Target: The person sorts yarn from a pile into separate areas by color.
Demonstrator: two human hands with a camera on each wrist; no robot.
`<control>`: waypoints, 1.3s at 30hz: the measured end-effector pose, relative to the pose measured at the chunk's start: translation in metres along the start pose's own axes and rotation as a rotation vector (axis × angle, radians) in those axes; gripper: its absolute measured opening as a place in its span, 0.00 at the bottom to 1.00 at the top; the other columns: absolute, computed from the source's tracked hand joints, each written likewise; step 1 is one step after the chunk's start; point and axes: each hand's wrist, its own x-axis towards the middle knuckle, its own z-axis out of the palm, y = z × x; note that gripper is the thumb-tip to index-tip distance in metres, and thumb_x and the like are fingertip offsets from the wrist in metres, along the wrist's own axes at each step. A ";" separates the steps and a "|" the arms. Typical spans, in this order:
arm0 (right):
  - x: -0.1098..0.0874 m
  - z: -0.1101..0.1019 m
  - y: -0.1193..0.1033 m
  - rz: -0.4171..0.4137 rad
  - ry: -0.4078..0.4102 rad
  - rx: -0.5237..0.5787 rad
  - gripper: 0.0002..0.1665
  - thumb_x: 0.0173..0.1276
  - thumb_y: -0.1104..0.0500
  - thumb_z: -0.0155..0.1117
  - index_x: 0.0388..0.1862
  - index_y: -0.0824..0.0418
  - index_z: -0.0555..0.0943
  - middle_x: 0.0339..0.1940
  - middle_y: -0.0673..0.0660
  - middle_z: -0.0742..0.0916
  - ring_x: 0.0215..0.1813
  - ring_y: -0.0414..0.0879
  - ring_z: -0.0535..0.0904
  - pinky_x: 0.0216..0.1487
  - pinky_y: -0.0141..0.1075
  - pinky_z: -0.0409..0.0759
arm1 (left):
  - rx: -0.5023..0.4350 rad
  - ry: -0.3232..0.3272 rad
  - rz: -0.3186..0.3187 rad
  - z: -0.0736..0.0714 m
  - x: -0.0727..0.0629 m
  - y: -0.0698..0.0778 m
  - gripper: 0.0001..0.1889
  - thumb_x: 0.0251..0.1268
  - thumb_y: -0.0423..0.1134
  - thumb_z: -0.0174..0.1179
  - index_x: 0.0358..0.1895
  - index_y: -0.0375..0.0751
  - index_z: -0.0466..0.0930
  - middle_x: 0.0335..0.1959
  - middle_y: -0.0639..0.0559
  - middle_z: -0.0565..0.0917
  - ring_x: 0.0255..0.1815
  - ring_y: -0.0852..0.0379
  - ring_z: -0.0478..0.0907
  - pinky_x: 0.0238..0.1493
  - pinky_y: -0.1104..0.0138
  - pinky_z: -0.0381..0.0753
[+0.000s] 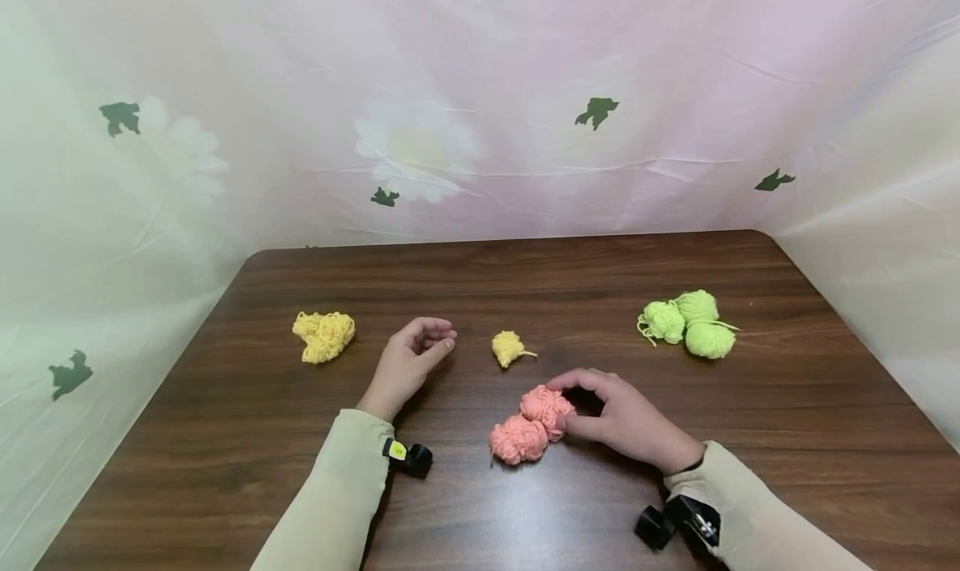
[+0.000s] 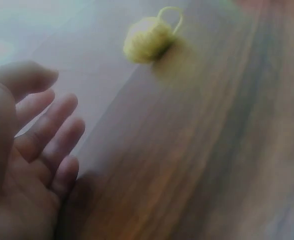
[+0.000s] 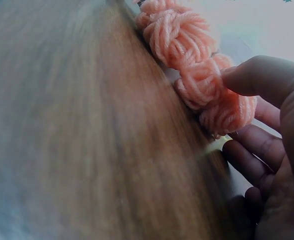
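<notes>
My right hand grips one end of a cluster of pink yarn balls, low over the front middle of the table. In the right wrist view the thumb lies on the near side of the pink yarn, with fingers behind it. Farther left, my left hand hovers with loosely bent fingers and holds nothing. A small yellow yarn ball with a loose tail lies to its right; the left wrist view shows a yellow yarn ball beyond the fingertips.
On the left of the brown table lies a clump of yellow yarn balls. Three green yarn balls sit together at the back right. A flowered curtain hangs behind the table and along its sides.
</notes>
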 end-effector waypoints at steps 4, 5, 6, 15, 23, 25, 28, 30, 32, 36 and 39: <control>0.000 0.000 0.000 0.005 0.002 -0.009 0.23 0.61 0.51 0.76 0.55 0.39 0.82 0.53 0.39 0.85 0.57 0.44 0.79 0.58 0.49 0.74 | -0.023 0.003 -0.007 0.003 0.001 -0.002 0.16 0.69 0.34 0.64 0.56 0.32 0.79 0.50 0.40 0.86 0.52 0.49 0.80 0.51 0.66 0.77; 0.000 0.000 0.000 0.009 0.004 -0.013 0.23 0.61 0.51 0.76 0.55 0.38 0.82 0.53 0.38 0.85 0.57 0.43 0.79 0.58 0.49 0.73 | -0.030 0.000 -0.007 0.003 0.001 -0.001 0.16 0.69 0.34 0.64 0.56 0.32 0.78 0.51 0.39 0.85 0.52 0.49 0.79 0.51 0.66 0.77; 0.000 0.000 0.000 0.010 0.005 -0.014 0.23 0.60 0.51 0.76 0.55 0.38 0.82 0.53 0.38 0.85 0.57 0.43 0.79 0.58 0.49 0.74 | -0.038 -0.004 -0.007 0.004 0.001 -0.001 0.16 0.69 0.34 0.64 0.57 0.32 0.78 0.51 0.39 0.85 0.52 0.48 0.79 0.51 0.66 0.77; 0.000 0.000 -0.002 -0.021 0.001 -0.005 0.21 0.62 0.50 0.75 0.55 0.40 0.83 0.53 0.39 0.86 0.56 0.42 0.79 0.58 0.46 0.75 | 0.064 -0.083 0.040 0.023 0.006 0.004 0.15 0.66 0.37 0.68 0.54 0.42 0.81 0.48 0.50 0.86 0.47 0.54 0.80 0.53 0.59 0.78; 0.001 0.000 -0.001 -0.022 -0.007 0.026 0.21 0.63 0.50 0.75 0.55 0.42 0.83 0.53 0.40 0.86 0.57 0.42 0.80 0.59 0.47 0.75 | 0.178 -0.106 0.046 0.039 0.010 0.009 0.19 0.62 0.42 0.71 0.55 0.48 0.81 0.53 0.56 0.84 0.49 0.55 0.79 0.62 0.55 0.70; 0.001 -0.001 -0.001 -0.021 -0.005 0.021 0.21 0.62 0.51 0.75 0.54 0.41 0.83 0.53 0.39 0.86 0.57 0.42 0.80 0.59 0.46 0.75 | 0.218 -0.103 0.048 0.043 0.011 0.011 0.20 0.61 0.43 0.72 0.55 0.49 0.81 0.53 0.57 0.84 0.50 0.55 0.79 0.64 0.53 0.63; 0.001 -0.001 -0.001 -0.024 0.000 0.017 0.21 0.62 0.52 0.76 0.54 0.41 0.83 0.52 0.39 0.86 0.57 0.42 0.80 0.59 0.46 0.75 | 0.266 -0.105 0.049 0.048 0.012 0.012 0.20 0.60 0.44 0.73 0.55 0.50 0.81 0.52 0.59 0.84 0.50 0.57 0.78 0.64 0.51 0.57; 0.001 0.000 0.000 -0.027 0.001 0.018 0.21 0.62 0.52 0.76 0.55 0.42 0.83 0.52 0.40 0.86 0.56 0.42 0.80 0.58 0.46 0.75 | 0.285 -0.109 0.043 0.051 0.013 0.014 0.21 0.59 0.45 0.73 0.55 0.51 0.81 0.52 0.59 0.84 0.50 0.58 0.78 0.64 0.51 0.58; 0.001 0.000 0.000 -0.030 0.002 0.018 0.21 0.62 0.53 0.75 0.55 0.42 0.83 0.52 0.40 0.86 0.56 0.42 0.80 0.58 0.46 0.76 | 0.299 -0.112 0.037 0.053 0.014 0.015 0.21 0.59 0.45 0.73 0.56 0.52 0.81 0.52 0.60 0.84 0.50 0.59 0.78 0.63 0.52 0.58; 0.001 0.000 0.000 -0.019 0.000 0.023 0.21 0.62 0.52 0.76 0.54 0.41 0.83 0.52 0.39 0.86 0.57 0.41 0.80 0.59 0.45 0.75 | 0.324 -0.122 0.038 0.059 0.017 0.017 0.23 0.58 0.46 0.74 0.56 0.52 0.81 0.50 0.60 0.84 0.49 0.58 0.78 0.60 0.54 0.59; 0.002 0.000 -0.001 -0.018 -0.003 0.031 0.21 0.62 0.52 0.76 0.54 0.42 0.83 0.52 0.40 0.86 0.56 0.41 0.80 0.59 0.45 0.75 | 0.359 -0.133 0.042 0.062 0.018 0.017 0.23 0.58 0.47 0.74 0.57 0.53 0.81 0.49 0.60 0.84 0.48 0.58 0.77 0.58 0.54 0.60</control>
